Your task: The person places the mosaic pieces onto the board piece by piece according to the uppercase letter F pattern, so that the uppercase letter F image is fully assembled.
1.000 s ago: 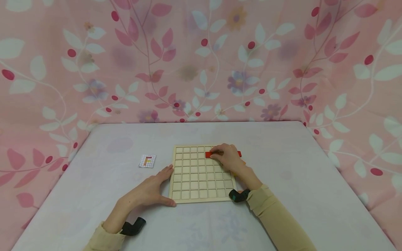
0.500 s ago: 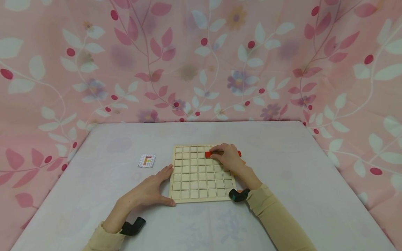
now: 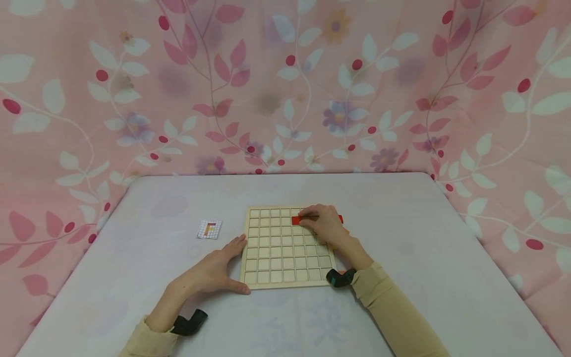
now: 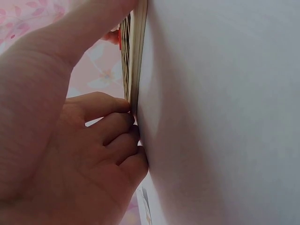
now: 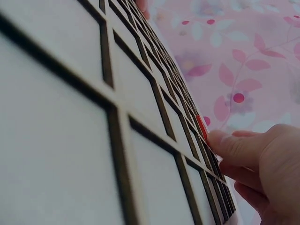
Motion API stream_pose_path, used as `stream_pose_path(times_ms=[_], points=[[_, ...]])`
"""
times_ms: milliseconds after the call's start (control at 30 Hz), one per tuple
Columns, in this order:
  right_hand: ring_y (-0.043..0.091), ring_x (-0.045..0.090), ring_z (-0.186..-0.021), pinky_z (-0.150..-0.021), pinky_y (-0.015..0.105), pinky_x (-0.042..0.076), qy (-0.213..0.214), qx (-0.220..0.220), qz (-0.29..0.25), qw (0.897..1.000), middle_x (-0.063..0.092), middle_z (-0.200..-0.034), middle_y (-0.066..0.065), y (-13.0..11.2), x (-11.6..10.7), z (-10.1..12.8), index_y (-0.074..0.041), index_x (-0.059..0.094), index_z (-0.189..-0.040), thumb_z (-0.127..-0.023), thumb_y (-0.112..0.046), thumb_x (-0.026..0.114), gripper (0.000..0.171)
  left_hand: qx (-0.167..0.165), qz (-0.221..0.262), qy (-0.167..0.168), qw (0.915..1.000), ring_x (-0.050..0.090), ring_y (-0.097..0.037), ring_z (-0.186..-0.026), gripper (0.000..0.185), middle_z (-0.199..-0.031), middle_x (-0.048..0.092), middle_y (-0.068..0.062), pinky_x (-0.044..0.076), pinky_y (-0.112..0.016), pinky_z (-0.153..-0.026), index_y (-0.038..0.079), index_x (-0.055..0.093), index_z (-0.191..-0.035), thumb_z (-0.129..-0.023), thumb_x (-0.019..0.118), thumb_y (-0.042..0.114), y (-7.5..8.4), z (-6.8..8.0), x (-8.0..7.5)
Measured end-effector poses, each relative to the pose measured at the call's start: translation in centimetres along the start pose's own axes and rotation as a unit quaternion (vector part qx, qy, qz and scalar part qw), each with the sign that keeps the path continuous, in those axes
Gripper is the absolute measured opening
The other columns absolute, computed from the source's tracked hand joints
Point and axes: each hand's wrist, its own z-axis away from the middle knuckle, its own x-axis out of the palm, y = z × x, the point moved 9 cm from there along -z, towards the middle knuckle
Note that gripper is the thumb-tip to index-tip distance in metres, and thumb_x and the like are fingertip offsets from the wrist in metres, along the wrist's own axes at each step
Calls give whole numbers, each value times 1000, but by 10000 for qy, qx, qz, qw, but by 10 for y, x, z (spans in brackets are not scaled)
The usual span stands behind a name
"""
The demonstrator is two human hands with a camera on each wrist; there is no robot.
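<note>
A pale wooden grid board [image 3: 282,253] lies flat on the table. My left hand [image 3: 211,270] rests against its left side, thumb by the near corner and fingers spread apart along the edge. Over the board's far right part, my right hand [image 3: 327,228] pinches a red strip [image 3: 295,220] between thumb and fingers. More red [image 3: 340,218] shows past that hand; whether it belongs to the same strip, I cannot tell. In the right wrist view the red strip [image 5: 201,126] sits low at the grid, by the thumb tip.
A small card [image 3: 209,229] printed with a red and yellow figure on a grid lies left of the board. Orange pieces [image 3: 346,231] peek out beside the right wrist, mostly hidden. A floral curtain [image 3: 285,89] hangs behind the white-covered table [image 3: 379,198].
</note>
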Motion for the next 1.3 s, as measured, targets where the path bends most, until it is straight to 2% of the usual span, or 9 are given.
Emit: stream_pose_path(times_ms=[133,333,533,700,833,1100,1300], points=[[17,64,-99,-93,39,46,37,226,-443,9988,70,-100,-2,2,-11,-1,-13,74,-95,-79,-19,76,18,-44,21,-5,10000,15,-23,-143,121,-157,15,0,23,-52,-111,11,26,-149,-54,80,62,-1,0,1],[21,56,-107,-101,49,37,143,362,-404,9984,70,-101,-4,8,-36,-1,-16,74,-97,-81,-23,75,18,-40,-15,22,10000,15,-21,-143,121,-157,15,1,23,-51,-111,12,25,-149,-54,81,62,-1,-1,1],[21,53,-112,-103,50,35,181,670,-160,9975,68,-104,-5,27,-60,8,-22,72,-99,-82,-29,73,19,-30,-52,8,10000,15,-21,-143,121,-157,15,1,23,-52,-111,12,25,-149,-54,79,64,-1,0,1],[20,51,-114,-103,49,35,192,855,-154,9960,68,-104,-5,44,-75,18,-20,71,-102,-83,-28,72,21,44,-25,28,10000,16,-24,-143,120,-157,16,-1,24,-54,-109,10,26,-149,-56,79,63,1,1,0],[20,53,-112,-101,48,37,240,838,-111,9961,68,-105,-4,55,-86,24,-19,71,-103,-83,-30,72,23,19,-23,21,10000,16,-23,-143,119,-157,16,-1,24,-54,-110,10,26,-149,-56,80,62,1,2,-1],[21,51,-114,-99,47,39,101,1079,-194,9939,67,-110,-1,71,-91,27,-18,70,-106,-84,-27,71,23,-20,-34,14,10000,15,-21,-143,120,-157,15,2,24,-53,-110,12,25,-149,-55,80,63,-3,0,-2],[21,52,-115,-99,46,41,-102,1211,-444,9916,65,-112,0,78,-86,31,-16,69,-108,-84,-23,71,25,13,27,-14,10000,15,-24,-143,119,-157,16,-1,23,-54,-109,10,26,-149,-56,79,63,-1,0,0]])
